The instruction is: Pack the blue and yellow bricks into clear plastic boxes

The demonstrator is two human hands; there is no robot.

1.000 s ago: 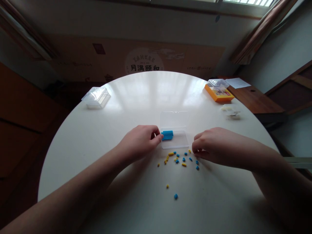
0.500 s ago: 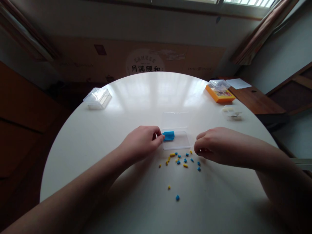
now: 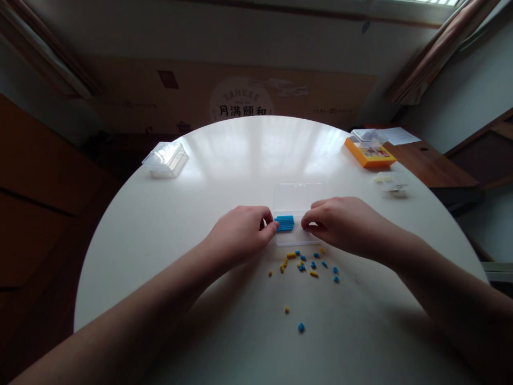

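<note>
My left hand (image 3: 248, 231) pinches the left end of a blue studded block (image 3: 285, 223), its thumb lying over the edge. That block, seemingly built of small bricks, is in the left part of a shallow clear plastic case (image 3: 296, 241) whose lid (image 3: 297, 197) lies folded back. Over the case's right side is my right hand (image 3: 334, 224), thumb and fingertips closed together; whatever they hold is too small to make out. Loose blue bricks (image 3: 313, 264) and yellow bricks (image 3: 291, 255) are scattered on the table just in front of the case.
A clear plastic box (image 3: 166, 160) stands at the white table's (image 3: 224, 176) far left. At the right are an orange box (image 3: 371, 155) with a clear lid on top and a small clear container (image 3: 391, 184). A yellow brick (image 3: 287, 310) and a blue brick (image 3: 301, 327) lie nearer me.
My right hand has moved left and away from me, from the table beside the loose bricks to over the case. My left hand stays at the blue block. The view has shifted slightly.
</note>
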